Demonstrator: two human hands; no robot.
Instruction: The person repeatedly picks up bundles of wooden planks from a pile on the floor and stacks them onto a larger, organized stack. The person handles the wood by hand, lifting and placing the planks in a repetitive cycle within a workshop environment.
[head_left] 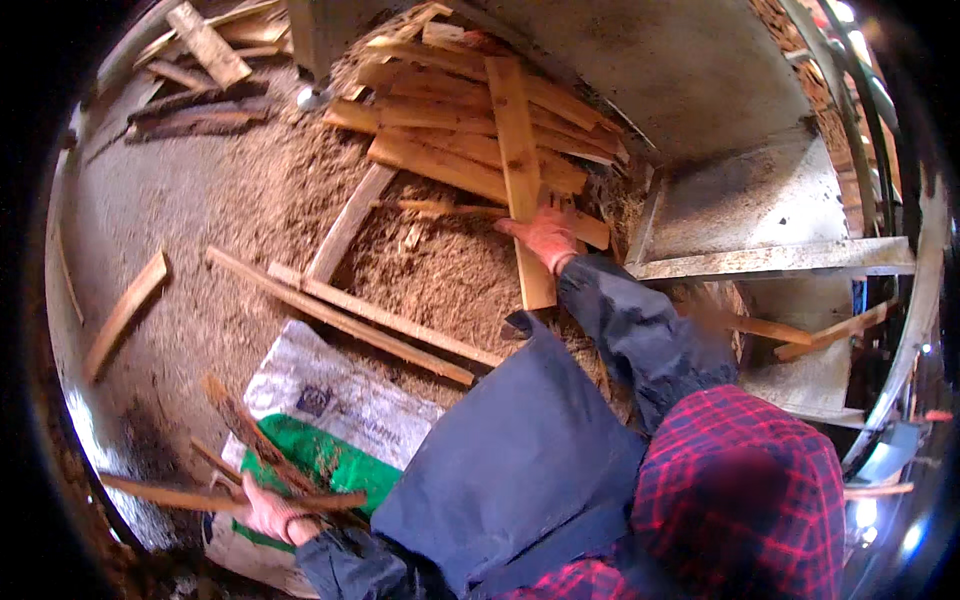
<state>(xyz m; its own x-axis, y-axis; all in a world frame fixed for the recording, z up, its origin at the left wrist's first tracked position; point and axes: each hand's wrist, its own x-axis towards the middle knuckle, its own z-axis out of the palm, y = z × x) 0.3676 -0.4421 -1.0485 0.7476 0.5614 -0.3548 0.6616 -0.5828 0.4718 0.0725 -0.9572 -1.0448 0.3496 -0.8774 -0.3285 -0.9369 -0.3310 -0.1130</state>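
Observation:
My right hand [548, 238], which looks orange like a glove, lies across a flat wooden plank [514, 140], thumb on its left side and fingers toward the right. The plank rests slantwise on a pile of yellowish boards [430, 125]. At the lower left, my left hand [268, 512] is closed around a thin wooden strip [160, 492], which sticks out on both sides of it. A dark, rough-edged strip [255, 435] lies against that hand, over a white and green sack [345, 400]. How many strips this hand holds is hard to make out.
Sawdust [270, 190] covers much of the ground. Two long slats [340, 315] lie between the sack and the pile. A curved wood piece [125, 315] is at the left, scrap boards [205, 45] at the far left. A metal frame [770, 258] stands to the right.

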